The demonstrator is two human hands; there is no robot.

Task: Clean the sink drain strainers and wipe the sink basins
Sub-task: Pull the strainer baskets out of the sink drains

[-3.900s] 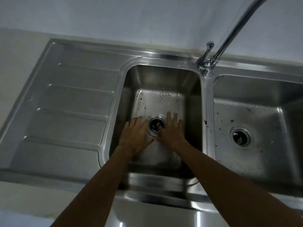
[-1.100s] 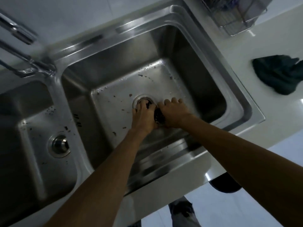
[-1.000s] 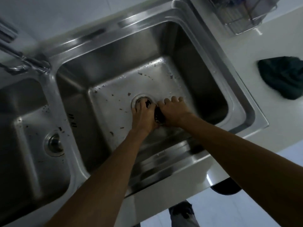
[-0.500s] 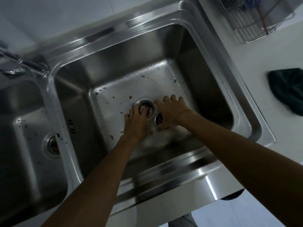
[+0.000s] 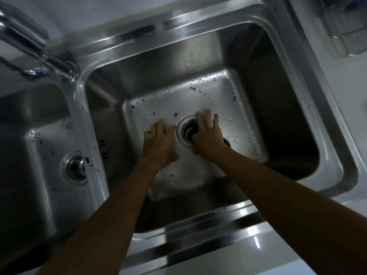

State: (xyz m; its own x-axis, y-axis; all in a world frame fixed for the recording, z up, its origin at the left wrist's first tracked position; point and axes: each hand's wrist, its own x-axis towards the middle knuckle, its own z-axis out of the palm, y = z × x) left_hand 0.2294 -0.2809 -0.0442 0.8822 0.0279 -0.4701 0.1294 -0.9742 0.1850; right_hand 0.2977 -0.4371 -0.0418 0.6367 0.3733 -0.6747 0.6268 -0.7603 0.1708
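Step in hand, as judged: strainer work at the right basin [image 5: 139,76] drain [image 5: 188,129]. Left hand [image 5: 158,140] lies flat with fingers spread, just left of the drain. Right hand [image 5: 208,135] is splayed over the drain's right rim, with no confirmed hold. A dark round edge [image 5: 226,141] shows beside the right wrist, possibly the lifted strainer. The left-basin strainer [image 5: 76,168] sits seated. Next move calls for a firm pinch on the slick metal. No writing is legible.

No readable text, label, brand or number anywhere; sink steel unmarked
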